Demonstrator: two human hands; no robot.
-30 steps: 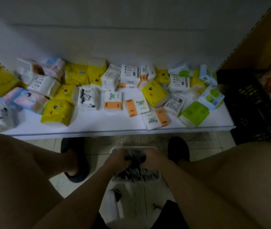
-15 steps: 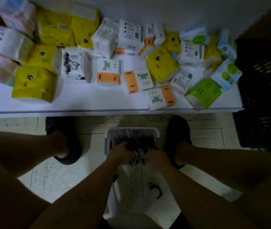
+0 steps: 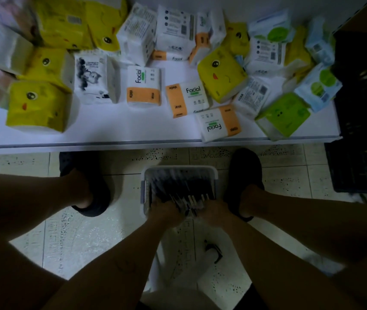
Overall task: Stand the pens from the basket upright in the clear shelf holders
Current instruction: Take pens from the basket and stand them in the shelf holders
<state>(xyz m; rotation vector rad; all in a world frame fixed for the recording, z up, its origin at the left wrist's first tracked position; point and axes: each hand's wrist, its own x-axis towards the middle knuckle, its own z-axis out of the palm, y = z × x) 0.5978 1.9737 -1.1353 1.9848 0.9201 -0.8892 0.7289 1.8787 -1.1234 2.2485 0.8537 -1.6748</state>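
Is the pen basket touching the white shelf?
Apart. The head view shows speckled floor tiles between the basket rim and the shelf front edge.

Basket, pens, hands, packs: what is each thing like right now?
basket: on the floor, full of pens.
pens: lying flat in the basket, none upright.
left hand: down in the basket on the pens; grip unclear.
right hand: beside it on the pens; grip unclear.
tissue packs: scattered on the white shelf, some lying, some standing.
black crate: at the right; contents too dark to tell.
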